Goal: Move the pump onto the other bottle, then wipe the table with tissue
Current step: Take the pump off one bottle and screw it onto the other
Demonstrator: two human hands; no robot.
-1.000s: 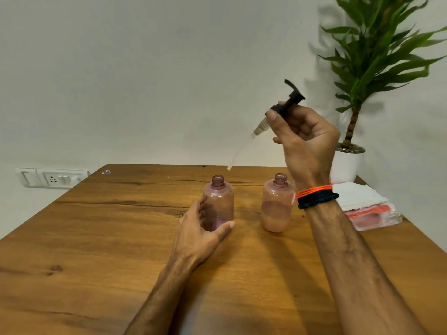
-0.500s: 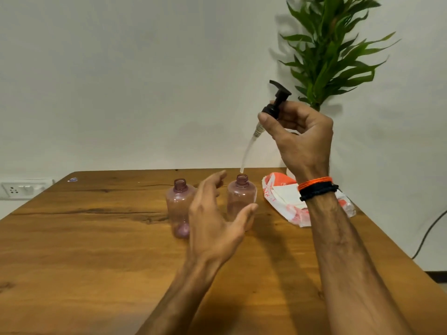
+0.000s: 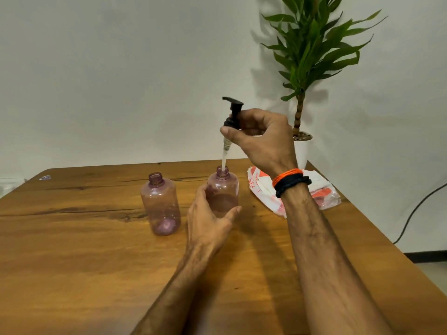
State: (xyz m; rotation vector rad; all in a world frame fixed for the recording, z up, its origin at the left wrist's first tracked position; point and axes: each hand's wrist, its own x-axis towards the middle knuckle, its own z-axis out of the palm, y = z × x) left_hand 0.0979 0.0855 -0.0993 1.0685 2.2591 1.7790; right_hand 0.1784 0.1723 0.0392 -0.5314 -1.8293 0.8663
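Two pink see-through bottles stand open-necked on the wooden table [image 3: 72, 250]. The left bottle [image 3: 160, 204] stands alone. My left hand [image 3: 208, 218] wraps around the lower part of the right bottle [image 3: 223, 189], which holds some pink liquid. My right hand [image 3: 261, 139] pinches the collar of the black pump [image 3: 232, 114] above that bottle. The pump's clear tube hangs nearly straight down, and its tip sits in the right bottle's neck. A tissue pack [image 3: 321, 192] in red and white wrapping lies to the right, partly hidden by my right wrist.
A potted green plant [image 3: 312, 52] in a white pot stands at the table's far right corner, behind the tissue pack. A black cable [image 3: 420, 209] hangs off to the right of the table. A small sticker lies near the far left edge.
My left hand left the left bottle and took hold of the right one. My right hand brought the pump down and upright, and its tube tip entered the right bottle's neck.
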